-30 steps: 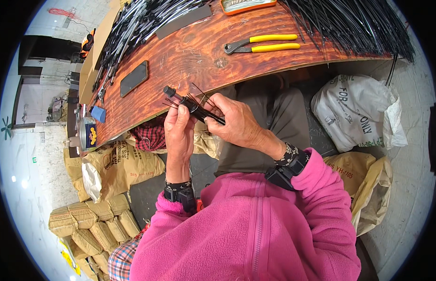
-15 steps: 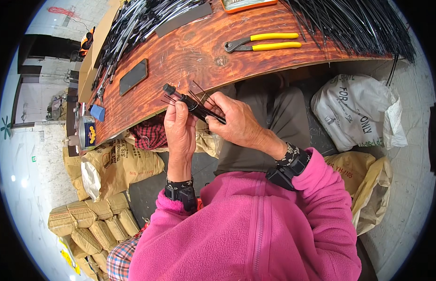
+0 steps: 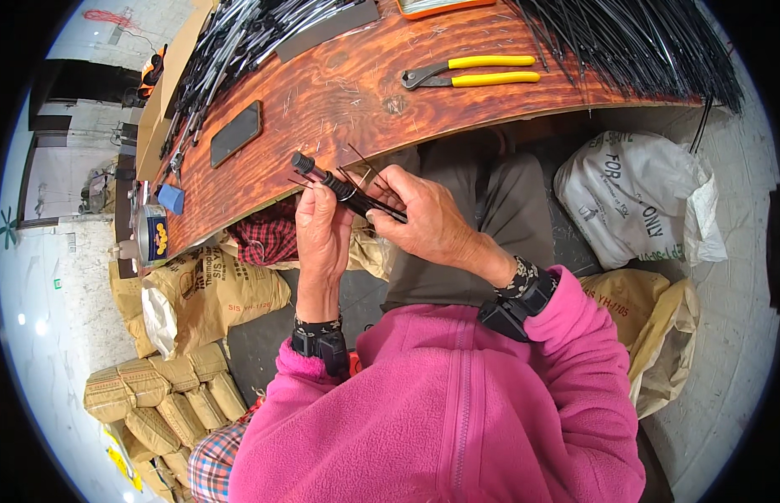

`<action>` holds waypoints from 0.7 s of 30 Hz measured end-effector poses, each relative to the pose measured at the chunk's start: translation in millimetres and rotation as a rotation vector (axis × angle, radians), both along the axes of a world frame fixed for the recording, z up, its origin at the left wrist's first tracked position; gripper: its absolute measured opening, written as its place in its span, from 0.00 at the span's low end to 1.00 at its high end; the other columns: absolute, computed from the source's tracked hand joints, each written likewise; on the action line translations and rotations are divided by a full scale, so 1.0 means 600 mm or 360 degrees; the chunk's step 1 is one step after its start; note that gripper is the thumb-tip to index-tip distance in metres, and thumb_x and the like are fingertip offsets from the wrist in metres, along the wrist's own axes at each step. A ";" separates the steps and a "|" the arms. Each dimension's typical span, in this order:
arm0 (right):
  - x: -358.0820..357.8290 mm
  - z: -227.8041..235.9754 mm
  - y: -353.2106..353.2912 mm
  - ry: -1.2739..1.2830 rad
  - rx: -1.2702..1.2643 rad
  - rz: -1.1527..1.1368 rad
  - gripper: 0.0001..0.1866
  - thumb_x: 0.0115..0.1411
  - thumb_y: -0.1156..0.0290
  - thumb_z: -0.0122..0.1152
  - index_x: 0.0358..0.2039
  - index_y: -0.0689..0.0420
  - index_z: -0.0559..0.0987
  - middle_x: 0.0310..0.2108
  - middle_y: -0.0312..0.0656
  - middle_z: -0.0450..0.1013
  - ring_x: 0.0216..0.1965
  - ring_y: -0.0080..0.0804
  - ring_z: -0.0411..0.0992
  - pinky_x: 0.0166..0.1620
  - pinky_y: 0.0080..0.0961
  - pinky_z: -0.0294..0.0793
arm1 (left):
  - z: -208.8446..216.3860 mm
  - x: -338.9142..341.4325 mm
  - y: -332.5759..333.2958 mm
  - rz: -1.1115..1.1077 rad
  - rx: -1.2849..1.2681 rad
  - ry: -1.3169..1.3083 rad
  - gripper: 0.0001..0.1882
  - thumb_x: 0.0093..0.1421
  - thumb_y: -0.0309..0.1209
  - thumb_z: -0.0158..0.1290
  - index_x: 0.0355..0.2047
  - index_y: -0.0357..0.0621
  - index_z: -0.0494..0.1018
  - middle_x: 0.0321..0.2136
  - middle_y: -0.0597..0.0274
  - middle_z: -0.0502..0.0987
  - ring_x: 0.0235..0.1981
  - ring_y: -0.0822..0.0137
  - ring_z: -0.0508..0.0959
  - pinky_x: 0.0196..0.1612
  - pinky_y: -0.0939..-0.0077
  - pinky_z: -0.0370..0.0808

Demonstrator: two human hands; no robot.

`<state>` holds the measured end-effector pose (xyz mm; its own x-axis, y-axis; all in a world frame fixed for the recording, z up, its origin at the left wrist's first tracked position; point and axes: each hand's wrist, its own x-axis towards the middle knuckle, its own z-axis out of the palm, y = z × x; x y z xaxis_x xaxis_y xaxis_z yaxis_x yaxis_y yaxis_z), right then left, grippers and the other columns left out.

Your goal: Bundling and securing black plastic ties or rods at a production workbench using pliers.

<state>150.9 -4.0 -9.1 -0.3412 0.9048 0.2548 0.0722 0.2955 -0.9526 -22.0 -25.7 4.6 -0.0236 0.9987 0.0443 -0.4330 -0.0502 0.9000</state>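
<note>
In front of my lap, just off the table's near edge, I hold what looks like a black umbrella frame (image 3: 343, 188), slanted with its ridged end toward the upper left. Several thin black ribs stick out from it. My left hand (image 3: 321, 239) is closed, thumb and fingers pinching near the ridged end. Farther along the shaft, my right hand (image 3: 430, 220) grips the frame with bent fingers, close to the splayed ribs. My fingers hide parts of the shaft.
On the wooden table (image 3: 323, 105) lie yellow-handled cutting pliers (image 3: 474, 72), a phone (image 3: 236, 134) and scattered thin metal pins. Piles of metal rods (image 3: 230, 54) and black rods (image 3: 633, 54) stand at the back. A white sack (image 3: 620, 201) and brown sacks (image 3: 218, 293) flank my legs.
The frame's ridged end has tilted slightly, and the ribs near my fingers have shifted a little. Both hands keep their hold, in almost the same place.
</note>
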 end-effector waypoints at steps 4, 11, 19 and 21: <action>-0.002 -0.007 0.003 0.0092 0.0005 -0.0020 0.13 0.51 0.72 0.63 0.35 0.60 0.70 0.31 0.47 0.75 0.34 0.48 0.76 0.36 0.41 0.74 | 0.005 0.004 0.000 0.0015 -0.0045 0.0013 0.17 0.67 0.38 0.51 0.49 0.38 0.72 0.44 0.60 0.77 0.44 0.68 0.77 0.51 0.68 0.74; 0.003 -0.002 0.003 -0.0006 -0.0006 -0.0021 0.12 0.52 0.73 0.63 0.36 0.61 0.72 0.29 0.44 0.75 0.31 0.36 0.76 0.35 0.31 0.75 | 0.016 0.000 -0.002 0.0031 -0.0076 -0.0035 0.16 0.67 0.33 0.52 0.51 0.38 0.71 0.45 0.60 0.77 0.45 0.68 0.77 0.51 0.67 0.74; 0.009 -0.001 0.008 -0.0025 -0.0020 -0.0028 0.12 0.52 0.74 0.64 0.36 0.61 0.72 0.27 0.42 0.74 0.28 0.30 0.76 0.35 0.27 0.75 | 0.010 0.001 0.003 0.0068 -0.0085 -0.0011 0.17 0.66 0.31 0.53 0.53 0.38 0.71 0.46 0.62 0.77 0.46 0.70 0.76 0.51 0.69 0.74; 0.009 -0.001 0.008 -0.0009 -0.0038 -0.0027 0.12 0.52 0.74 0.64 0.36 0.61 0.72 0.27 0.42 0.74 0.28 0.30 0.75 0.35 0.26 0.75 | 0.009 0.002 0.003 0.0067 -0.0069 0.0014 0.17 0.66 0.31 0.53 0.53 0.38 0.71 0.46 0.63 0.77 0.46 0.70 0.76 0.51 0.69 0.74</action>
